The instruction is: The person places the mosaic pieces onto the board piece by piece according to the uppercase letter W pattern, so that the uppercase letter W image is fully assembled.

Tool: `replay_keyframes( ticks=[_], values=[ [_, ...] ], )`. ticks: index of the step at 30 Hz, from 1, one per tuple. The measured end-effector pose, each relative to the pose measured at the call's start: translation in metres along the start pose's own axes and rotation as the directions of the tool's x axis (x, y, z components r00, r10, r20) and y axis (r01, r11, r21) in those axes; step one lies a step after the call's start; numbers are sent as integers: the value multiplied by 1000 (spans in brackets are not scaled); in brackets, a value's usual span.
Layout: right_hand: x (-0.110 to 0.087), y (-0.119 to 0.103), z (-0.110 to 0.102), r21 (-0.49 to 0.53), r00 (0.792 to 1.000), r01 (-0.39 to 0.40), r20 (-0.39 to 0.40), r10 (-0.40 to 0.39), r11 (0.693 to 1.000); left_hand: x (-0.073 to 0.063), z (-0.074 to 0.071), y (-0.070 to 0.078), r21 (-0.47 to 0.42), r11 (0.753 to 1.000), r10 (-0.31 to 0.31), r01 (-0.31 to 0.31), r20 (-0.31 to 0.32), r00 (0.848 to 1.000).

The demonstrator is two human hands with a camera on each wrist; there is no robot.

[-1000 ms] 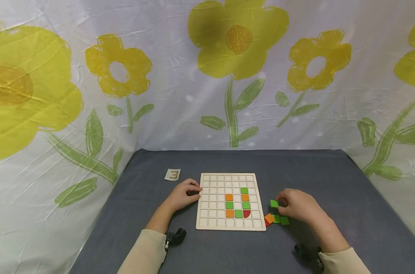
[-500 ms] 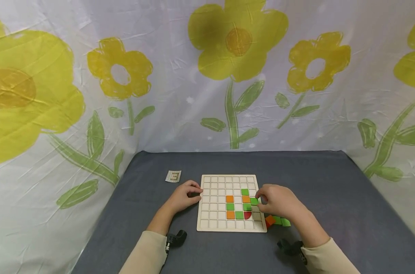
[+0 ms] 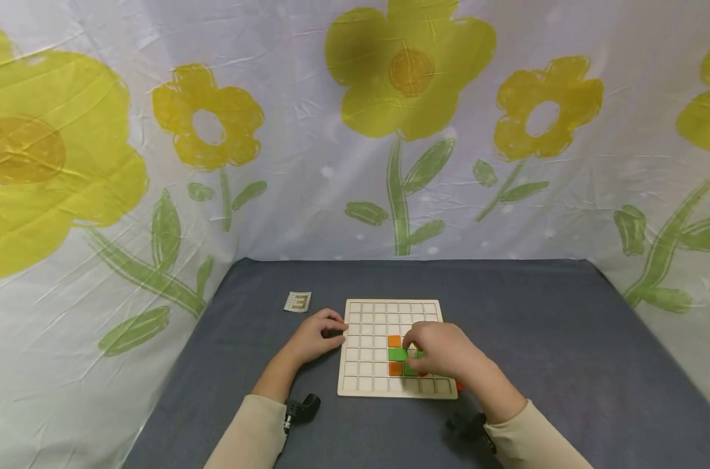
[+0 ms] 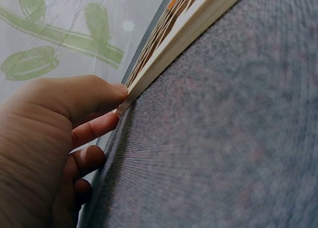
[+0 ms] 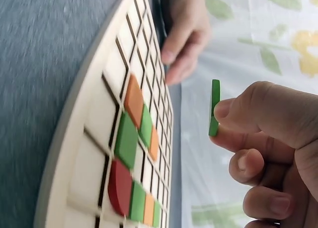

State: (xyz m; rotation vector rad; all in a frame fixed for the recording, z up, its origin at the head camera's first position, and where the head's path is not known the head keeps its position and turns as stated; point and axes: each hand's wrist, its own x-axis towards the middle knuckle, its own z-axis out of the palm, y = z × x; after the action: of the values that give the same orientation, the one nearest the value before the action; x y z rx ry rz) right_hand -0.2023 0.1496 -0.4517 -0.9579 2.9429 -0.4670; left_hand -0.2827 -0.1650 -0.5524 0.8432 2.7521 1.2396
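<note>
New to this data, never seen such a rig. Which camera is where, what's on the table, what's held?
There is no machine: these are a person's two bare hands. The wide view comes from a head-worn camera looking forward and down; the two close views come from one camera on each wrist.

On a dark grey cloth lies a pale gridded board, with orange tiles, green tiles and a rounded red piece in its squares. A small printed card lies left of it. A flowered curtain hangs behind.

The left hand touches the board's left edge. The right hand pinches a loose green tile over the board.
</note>
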Motion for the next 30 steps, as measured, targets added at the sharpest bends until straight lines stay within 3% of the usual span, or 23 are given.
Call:
replay_keyframes(
  ticks=[9,23,30],
  values=[
    [18,-17,14,-13,998,57,-9,-57,998,-1,-1,2,-13,1000,8,-8,-3,1000],
    [30,-18,42,-60,998,44,41,-42,997,1,0,1,9,1000,23,-23,-7,1000],
    [30,-21,45,-83,999,41,32,-39,996,1,0,1,-2,1000,19,-19,-18,1000]
  ],
)
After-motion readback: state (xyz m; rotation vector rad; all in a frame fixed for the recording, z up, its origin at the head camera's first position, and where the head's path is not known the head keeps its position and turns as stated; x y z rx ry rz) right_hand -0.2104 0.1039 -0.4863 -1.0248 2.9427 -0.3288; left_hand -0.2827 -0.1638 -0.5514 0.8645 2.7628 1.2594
